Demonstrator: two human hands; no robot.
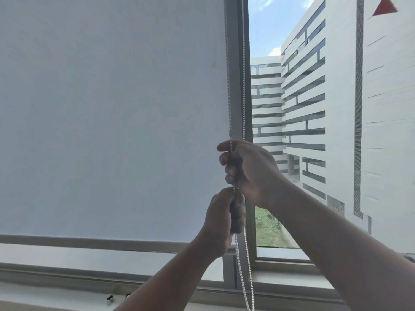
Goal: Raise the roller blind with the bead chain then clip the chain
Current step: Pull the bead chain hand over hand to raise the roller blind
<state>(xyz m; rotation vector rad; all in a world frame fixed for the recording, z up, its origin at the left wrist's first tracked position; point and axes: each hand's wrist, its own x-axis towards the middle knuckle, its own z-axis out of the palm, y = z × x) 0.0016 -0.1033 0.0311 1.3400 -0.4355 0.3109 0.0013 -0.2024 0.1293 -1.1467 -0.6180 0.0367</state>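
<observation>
Hung almost fully lowered: roller blind, its bottom bar just above the sill, only a thin strip of light under it. Barely begun, by that measure. Lay at the sill's near edge: a small metal clip, possibly the one meant for the chain, too small to be sure.

Closed around the front strand of the bead chain: left hand, lower of the two, grip tight in a fist. Ran taut up along the window frame, with a small connector link just above the upper fist. Closed on that same strand directly above, the two fists nearly touching: right hand, grip wrapped narrow around the beads. Hung slack behind the knuckles and down past the sill: the back strand of the loop.

Risks as judged from here:
- Could slip through the fists under a sharp tug, beads being smooth.
- Could pinch both strands together and stall the roller.
- Could jam the connector at the top mechanism if hauled through hard.
- Could lower rather than raise, if the wrong strand was chosen.
- Could roll the fabric askew if pulled sideways off the frame.
</observation>
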